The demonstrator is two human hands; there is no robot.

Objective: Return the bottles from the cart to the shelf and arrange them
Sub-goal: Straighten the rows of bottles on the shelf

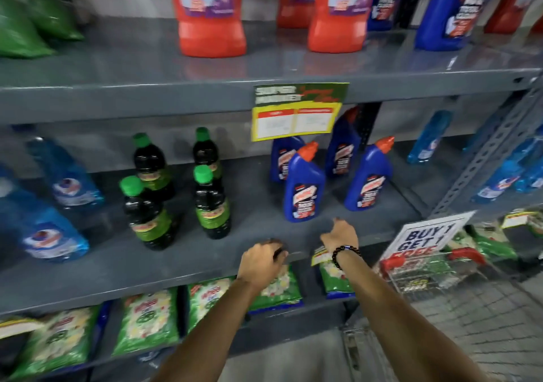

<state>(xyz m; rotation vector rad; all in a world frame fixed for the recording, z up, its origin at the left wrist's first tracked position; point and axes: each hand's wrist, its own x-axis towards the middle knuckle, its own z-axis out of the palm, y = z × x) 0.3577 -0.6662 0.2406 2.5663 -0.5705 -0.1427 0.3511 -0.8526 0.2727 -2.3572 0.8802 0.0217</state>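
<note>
Several blue bottles with orange-red caps [304, 187] stand on the grey middle shelf [188, 267], right of centre. To their left stand several dark bottles with green caps [147, 214]. My left hand [261, 259] rests on the shelf's front edge with the fingers curled and no bottle in it. My right hand [339, 234], with a dark bead bracelet on the wrist, hovers over the shelf just in front of the nearest blue bottle. Its fingers are curled and it holds nothing. A wire cart with red handles [426, 270] stands low at the right.
Light blue bottles [55, 234] fill the shelf's left end, more at far right [493, 187]. Large red [211, 23] and blue jugs stand on the top shelf. Green packets [147, 320] line the bottom shelf. A price tag [296, 114] and a "BUY 1 GET 1" sign [426, 234] hang out.
</note>
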